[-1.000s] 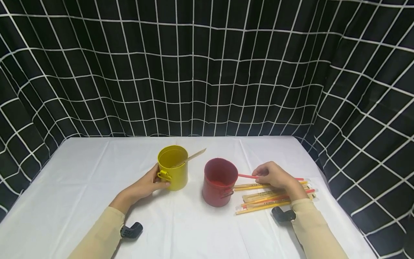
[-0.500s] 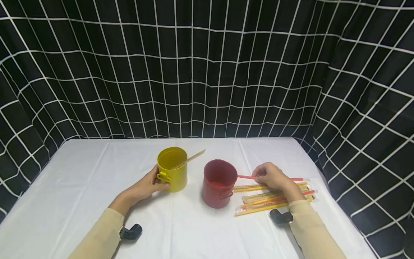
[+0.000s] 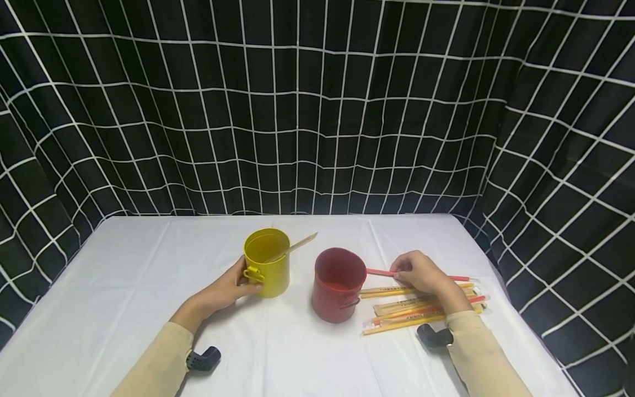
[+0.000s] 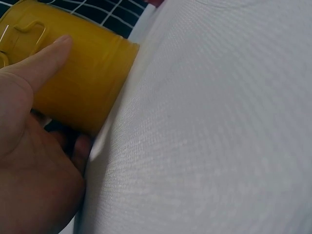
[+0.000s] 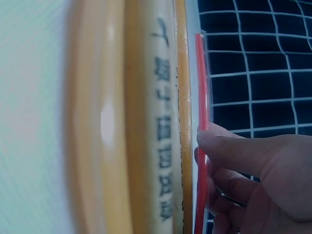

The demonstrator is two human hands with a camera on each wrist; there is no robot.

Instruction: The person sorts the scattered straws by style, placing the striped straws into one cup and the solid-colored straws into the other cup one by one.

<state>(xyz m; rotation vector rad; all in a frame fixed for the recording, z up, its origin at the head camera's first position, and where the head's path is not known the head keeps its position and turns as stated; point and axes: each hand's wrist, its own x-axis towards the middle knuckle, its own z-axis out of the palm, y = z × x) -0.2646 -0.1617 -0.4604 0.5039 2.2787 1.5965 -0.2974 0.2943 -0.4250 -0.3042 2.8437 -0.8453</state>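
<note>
In the head view my left hand [image 3: 225, 284] holds the yellow metal cup [image 3: 273, 275], which stands upright on the table. The thumb lies along the cup's side below a small wire handle; most other fingers are hidden behind it. A thin light-brown stick [image 3: 302, 241] leans out over the cup's right rim. At the right, my right hand [image 3: 421, 271] pinches a red straw [image 3: 379, 272] between thumb and fingers. A clear wrapper covers this straw [image 5: 202, 83] in the right wrist view. The straw's left end lies by the red cup [image 3: 337, 300], which stands upright.
Beneath and in front of my right hand lie several wrapped yellow straws [image 3: 392, 330], a red one and paper-wrapped sticks [image 3: 392, 307] with printed characters. White cloth [image 3: 297, 364] covers the table. A black curtain [image 3: 307, 121] with white grid lines surrounds its back and sides.
</note>
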